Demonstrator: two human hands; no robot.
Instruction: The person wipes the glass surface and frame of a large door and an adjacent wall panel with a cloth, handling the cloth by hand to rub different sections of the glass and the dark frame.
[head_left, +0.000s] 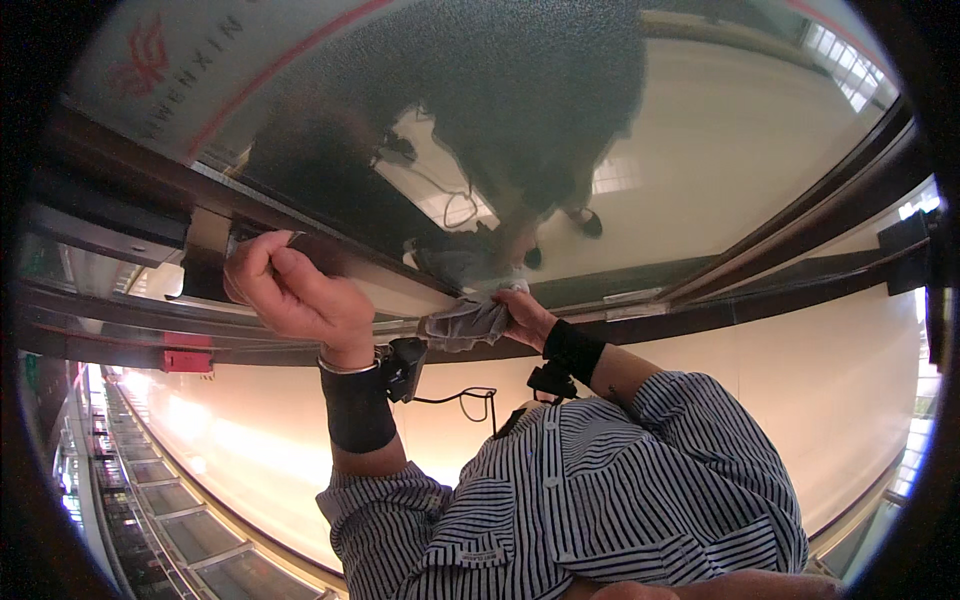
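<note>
My right hand (529, 316) grips a crumpled grey cloth (466, 324) at the near edge of a large glossy panel (697, 150). A bit of white shows by its fingertips. My left hand (304, 292) is curled closed over the dark frame strip (352, 251) at the panel's left side. A small dark tip shows by its index finger; whether that hand holds it, I cannot tell. The panel mirrors my body and bears a red line and printed writing near its far left corner. Both wrists wear black bands with small devices.
A dark rail (720, 311) runs along the panel's near side, with a dark block (904, 251) at its right end. A grey metal bar (105, 232) and a red block (187, 352) are at left. A rack-like metal frame (195, 532) stands at lower left. Beneath lies pale floor (262, 450).
</note>
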